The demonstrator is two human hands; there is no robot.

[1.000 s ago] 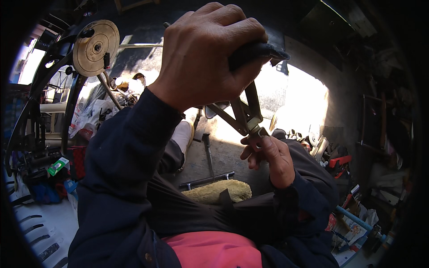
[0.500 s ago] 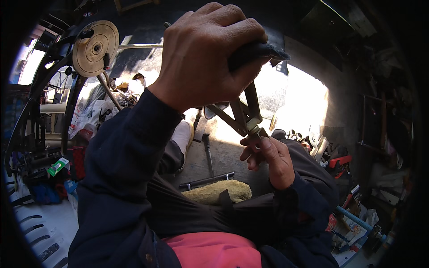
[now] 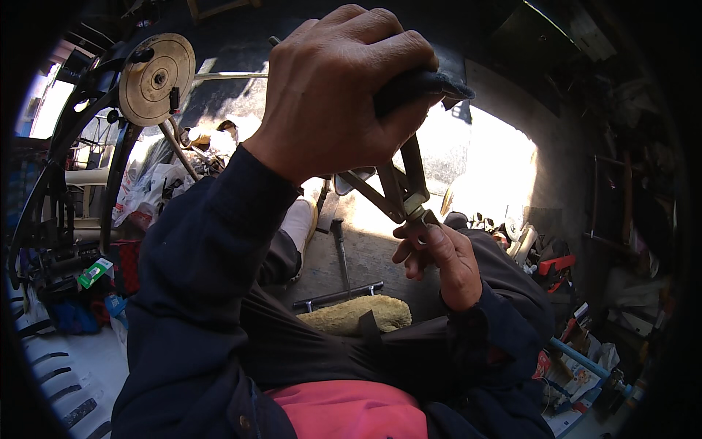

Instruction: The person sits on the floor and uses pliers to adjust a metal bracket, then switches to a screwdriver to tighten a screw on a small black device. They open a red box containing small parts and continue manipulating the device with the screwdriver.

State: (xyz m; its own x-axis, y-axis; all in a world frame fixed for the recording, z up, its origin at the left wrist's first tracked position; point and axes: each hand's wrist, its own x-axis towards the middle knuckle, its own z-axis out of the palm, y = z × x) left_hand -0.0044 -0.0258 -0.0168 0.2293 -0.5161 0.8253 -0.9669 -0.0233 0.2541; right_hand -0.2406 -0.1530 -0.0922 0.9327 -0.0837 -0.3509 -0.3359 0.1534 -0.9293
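Observation:
My left hand (image 3: 344, 95) is raised in front of me, its fingers wrapped round a dark padded piece (image 3: 413, 89) with a curved edge. Below it hangs a metal linkage (image 3: 398, 186) of flat, jointed bars. At the linkage's lower end, the thumb and fingers of my right hand (image 3: 450, 267) pinch a small metal bracket (image 3: 418, 228) with a hole in it. My left hand's palm and fingertips are hidden, as is the linkage's upper end.
Between my legs lie a fuzzy yellowish pad (image 3: 358, 316), a black bar (image 3: 338, 295) with silver fittings, and a hammer-like tool (image 3: 341, 249). At the left stands a black frame with a round disc (image 3: 156, 79). Clutter and a blue bar (image 3: 579, 357) lie right.

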